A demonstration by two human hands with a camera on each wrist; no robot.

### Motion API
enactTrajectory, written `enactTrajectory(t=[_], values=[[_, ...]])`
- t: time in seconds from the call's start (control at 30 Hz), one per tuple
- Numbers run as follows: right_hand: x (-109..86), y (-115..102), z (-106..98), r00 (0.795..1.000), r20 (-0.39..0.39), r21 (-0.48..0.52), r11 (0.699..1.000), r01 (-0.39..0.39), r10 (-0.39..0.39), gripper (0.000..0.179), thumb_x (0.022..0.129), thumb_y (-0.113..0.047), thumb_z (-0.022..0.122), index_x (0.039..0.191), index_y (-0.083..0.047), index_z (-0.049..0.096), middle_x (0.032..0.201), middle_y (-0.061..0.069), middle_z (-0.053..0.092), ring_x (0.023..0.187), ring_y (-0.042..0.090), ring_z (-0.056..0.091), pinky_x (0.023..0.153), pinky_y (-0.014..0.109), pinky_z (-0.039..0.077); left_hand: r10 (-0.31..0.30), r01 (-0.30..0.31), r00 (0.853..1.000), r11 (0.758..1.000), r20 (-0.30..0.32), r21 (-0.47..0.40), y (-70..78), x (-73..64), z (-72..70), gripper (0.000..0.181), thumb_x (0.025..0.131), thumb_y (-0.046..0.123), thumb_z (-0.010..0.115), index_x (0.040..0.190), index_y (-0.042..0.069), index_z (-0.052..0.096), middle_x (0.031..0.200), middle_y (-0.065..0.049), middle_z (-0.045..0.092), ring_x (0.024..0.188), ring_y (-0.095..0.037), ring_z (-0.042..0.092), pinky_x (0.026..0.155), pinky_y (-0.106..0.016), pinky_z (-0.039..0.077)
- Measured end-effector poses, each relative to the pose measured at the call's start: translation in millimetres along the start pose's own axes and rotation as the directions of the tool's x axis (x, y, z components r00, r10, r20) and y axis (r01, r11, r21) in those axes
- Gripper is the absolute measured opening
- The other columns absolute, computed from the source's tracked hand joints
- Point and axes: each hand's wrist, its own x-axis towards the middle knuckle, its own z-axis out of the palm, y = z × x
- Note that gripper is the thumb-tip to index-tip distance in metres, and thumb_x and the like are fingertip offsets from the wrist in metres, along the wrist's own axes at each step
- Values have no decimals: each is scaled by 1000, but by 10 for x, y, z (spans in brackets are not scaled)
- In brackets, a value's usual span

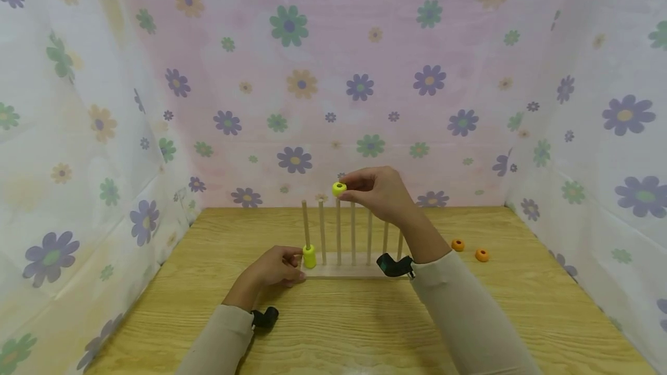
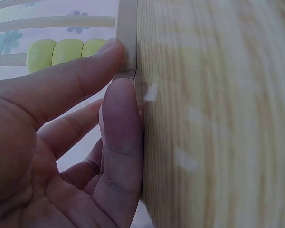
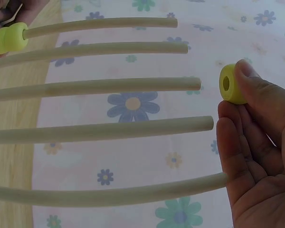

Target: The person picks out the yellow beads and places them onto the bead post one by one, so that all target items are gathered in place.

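Note:
My right hand [image 1: 383, 192] pinches a yellow bead [image 3: 233, 84] between thumb and fingers, above the peg tops and near the third peg from the left. In the right wrist view the bead's hole faces the peg tips, a short gap away. The wooden peg rack [image 1: 346, 274] has a row of upright pegs on a flat base. Several yellow beads [image 1: 310, 257] sit stacked at the bottom of its leftmost peg. My left hand [image 1: 276, 266] grips the left end of the base, with thumb and index finger at its corner in the left wrist view.
Two orange beads, one nearer [image 1: 482, 255] and one farther [image 1: 458, 245], lie on the wooden table [image 1: 339, 328] to the right of the rack. Flower-patterned cloth [image 1: 333, 74] hangs behind and on both sides.

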Motion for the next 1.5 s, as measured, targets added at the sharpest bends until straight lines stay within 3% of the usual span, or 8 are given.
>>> enactTrajectory(t=[0.23,0.93,1.5], values=[[30,-38,59,1000,10,-8,1000,-10,10,26,88,-32,85,112,-23,80,100,-8,77,87,10,75,77,32,63,6,-6,1000,1000,3,1,-13,-1,2,75,87,8,84,152,1,49,106,-12,54,76,-20,61,67,-32,56],[147,-120,261,996,41,-33,997,77,-75,24,91,-25,83,113,-18,80,98,-6,78,85,7,74,74,28,62,9,-9,1000,1000,-10,24,1,-4,-14,74,87,9,84,152,3,51,103,-11,54,74,-20,62,66,-31,55],[195,-155,466,997,61,14,999,41,-42,21,90,-24,83,110,-17,80,96,-8,77,84,7,75,76,27,62,6,-6,1000,1000,4,6,-15,10,-9,73,87,10,84,152,2,51,102,-10,54,74,-20,61,66,-31,56]])
